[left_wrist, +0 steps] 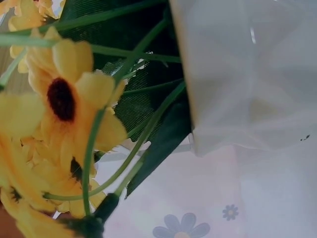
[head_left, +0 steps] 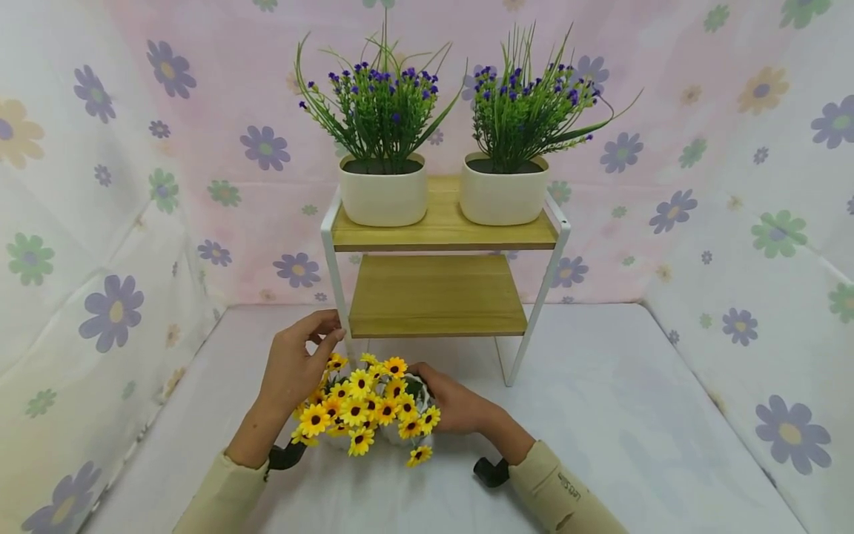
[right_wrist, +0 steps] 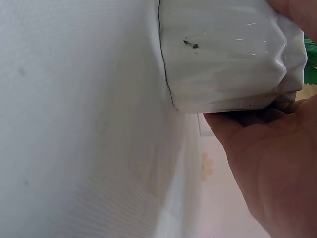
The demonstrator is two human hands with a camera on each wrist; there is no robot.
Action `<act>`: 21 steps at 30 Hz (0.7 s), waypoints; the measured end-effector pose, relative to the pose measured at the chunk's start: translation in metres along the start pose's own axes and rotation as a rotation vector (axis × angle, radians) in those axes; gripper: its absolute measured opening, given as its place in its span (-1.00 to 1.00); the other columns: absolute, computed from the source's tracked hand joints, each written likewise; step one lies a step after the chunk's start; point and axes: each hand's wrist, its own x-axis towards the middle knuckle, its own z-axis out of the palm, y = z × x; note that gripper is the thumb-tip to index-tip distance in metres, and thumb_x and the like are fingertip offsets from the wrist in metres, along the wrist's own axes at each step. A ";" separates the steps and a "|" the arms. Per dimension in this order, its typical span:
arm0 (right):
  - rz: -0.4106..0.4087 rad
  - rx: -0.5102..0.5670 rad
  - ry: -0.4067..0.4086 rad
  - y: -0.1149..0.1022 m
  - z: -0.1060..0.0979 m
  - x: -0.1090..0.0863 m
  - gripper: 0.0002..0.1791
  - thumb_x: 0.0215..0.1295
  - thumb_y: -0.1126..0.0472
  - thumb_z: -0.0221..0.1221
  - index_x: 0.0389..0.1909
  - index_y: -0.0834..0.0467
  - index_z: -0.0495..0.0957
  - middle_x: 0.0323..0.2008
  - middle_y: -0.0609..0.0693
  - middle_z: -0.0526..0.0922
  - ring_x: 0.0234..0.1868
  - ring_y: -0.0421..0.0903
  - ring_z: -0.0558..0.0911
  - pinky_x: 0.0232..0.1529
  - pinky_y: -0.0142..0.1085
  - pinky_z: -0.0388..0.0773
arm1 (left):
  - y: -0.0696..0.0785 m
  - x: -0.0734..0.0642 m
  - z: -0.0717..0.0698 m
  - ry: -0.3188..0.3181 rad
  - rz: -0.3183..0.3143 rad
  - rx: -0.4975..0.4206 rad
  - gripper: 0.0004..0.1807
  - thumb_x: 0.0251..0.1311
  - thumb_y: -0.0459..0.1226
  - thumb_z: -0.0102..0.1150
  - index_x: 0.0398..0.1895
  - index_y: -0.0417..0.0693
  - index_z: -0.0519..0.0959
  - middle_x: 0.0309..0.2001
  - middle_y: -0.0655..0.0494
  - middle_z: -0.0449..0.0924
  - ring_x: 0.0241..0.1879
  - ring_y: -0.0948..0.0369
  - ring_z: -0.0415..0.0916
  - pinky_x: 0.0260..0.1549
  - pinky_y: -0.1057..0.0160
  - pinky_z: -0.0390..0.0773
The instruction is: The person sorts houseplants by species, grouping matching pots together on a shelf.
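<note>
Yellow sunflowers with dark centres [head_left: 353, 408] spill over white pots on the table just before the shelf. My right hand [head_left: 457, 400] grips a white pot with a wavy rim [right_wrist: 228, 54], thumb and fingers on opposite sides, as the right wrist view shows. The pot's base is right at the white cloth. Beside the shelf's left leg [head_left: 336, 285], my left hand [head_left: 293, 363] has bent fingers, thumb tip at the leg, and no thing shows in its grasp. In the left wrist view, a yellow flower [left_wrist: 62, 99] hangs by a white pot [left_wrist: 242, 84].
The two-tier shelf has a white frame, an upper board [head_left: 443, 236] and a lower board [head_left: 437, 297]. On top stand two cream planters, one left [head_left: 383, 196] and one right [head_left: 503, 196], with purple flowers and long grass. Flower-print cloth [head_left: 267, 148] surrounds the table.
</note>
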 end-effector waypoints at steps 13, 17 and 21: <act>-0.042 -0.006 -0.045 -0.009 -0.014 -0.004 -0.22 0.36 0.06 0.43 0.48 0.03 0.25 0.35 -0.06 0.50 0.32 -0.16 0.52 0.41 -0.20 0.46 | -0.001 0.001 0.000 0.004 0.019 -0.001 -0.74 0.40 -0.41 0.35 0.11 -0.13 0.71 -0.14 0.05 0.80 -0.23 0.17 0.70 -0.35 0.32 0.60; -0.054 -0.005 -0.027 -0.015 -0.022 -0.006 -0.19 0.32 0.05 0.47 0.48 0.02 0.27 0.34 -0.09 0.51 0.31 -0.16 0.54 0.38 -0.18 0.49 | 0.000 0.002 -0.001 0.004 0.022 0.003 -0.74 0.40 -0.40 0.35 0.11 -0.14 0.71 -0.12 0.04 0.80 -0.20 0.15 0.72 -0.28 0.32 0.61; -0.075 0.005 0.004 -0.023 -0.030 -0.009 -0.14 0.24 0.02 0.53 0.48 0.01 0.32 0.33 -0.13 0.54 0.31 -0.15 0.56 0.39 -0.10 0.50 | 0.000 0.001 -0.001 -0.002 0.017 0.009 -0.74 0.39 -0.40 0.36 0.10 -0.14 0.71 -0.11 0.03 0.80 -0.18 0.14 0.73 -0.25 0.31 0.63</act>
